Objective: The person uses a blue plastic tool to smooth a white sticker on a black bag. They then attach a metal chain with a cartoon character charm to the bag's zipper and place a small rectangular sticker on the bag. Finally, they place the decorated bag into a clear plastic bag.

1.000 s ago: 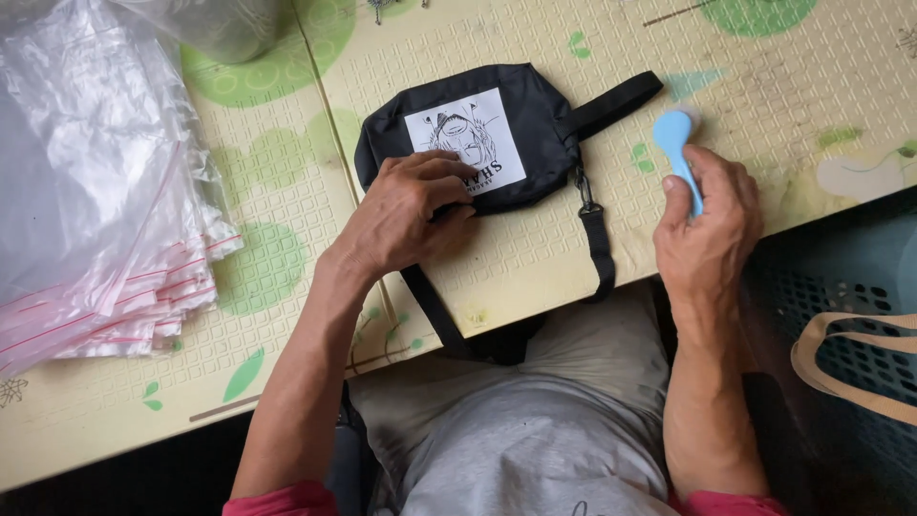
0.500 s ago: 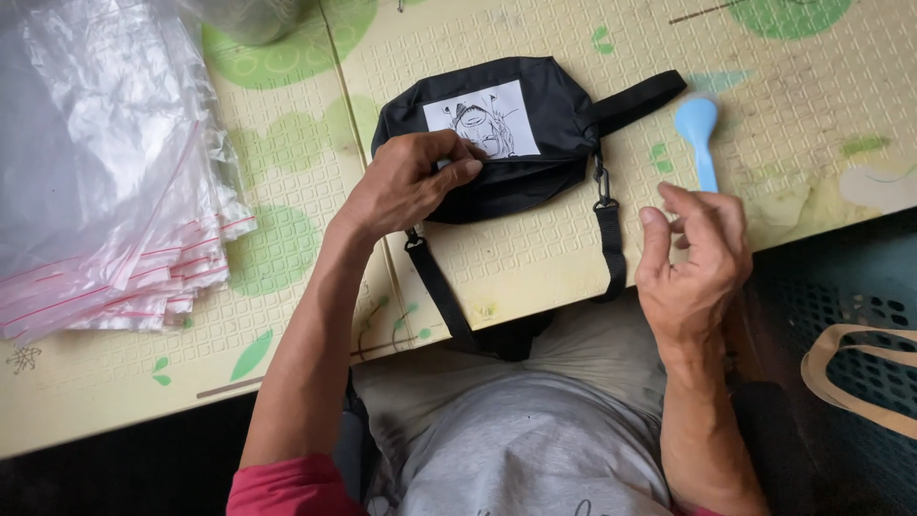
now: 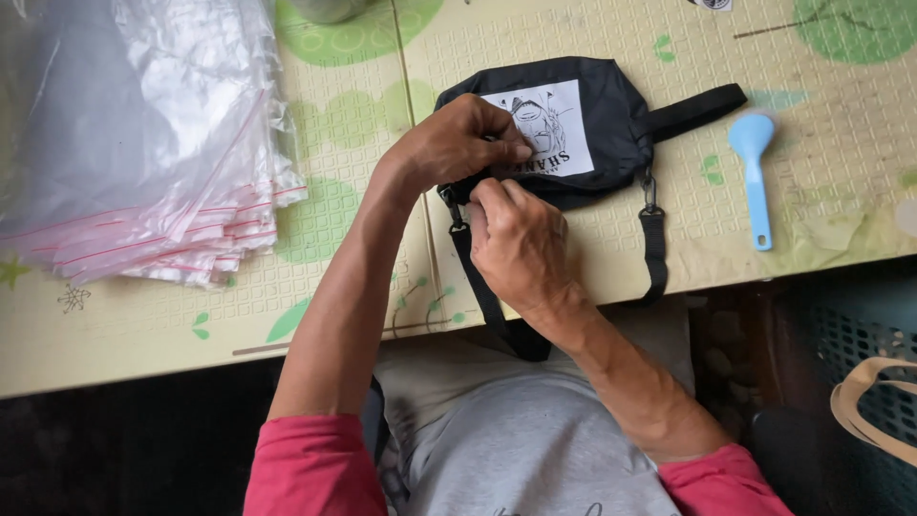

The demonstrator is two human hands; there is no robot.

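I see the small black pouch (image 3: 592, 124) lying flat on the bench (image 3: 143, 325), my left hand (image 3: 458, 143) pressing its front edge while my right hand (image 3: 521, 244) pinches at the same edge, near the strap clip. It looks light, soft and floppy fabric, so I judge the seam or strap (image 3: 654, 248) the surest hold.

We are covering the near left corner of the black pouch (image 3: 592, 105) with our left hand (image 3: 449, 143) and right hand (image 3: 521, 244), so whatever the fingers (image 3: 497, 191) are pinching is staying hidden. The pouch's strap (image 3: 492, 306) is dropping out of sight below the tabletop (image 3: 363, 268) edge. The stack of clear bags (image 3: 134, 143) is running off the left and top edges.
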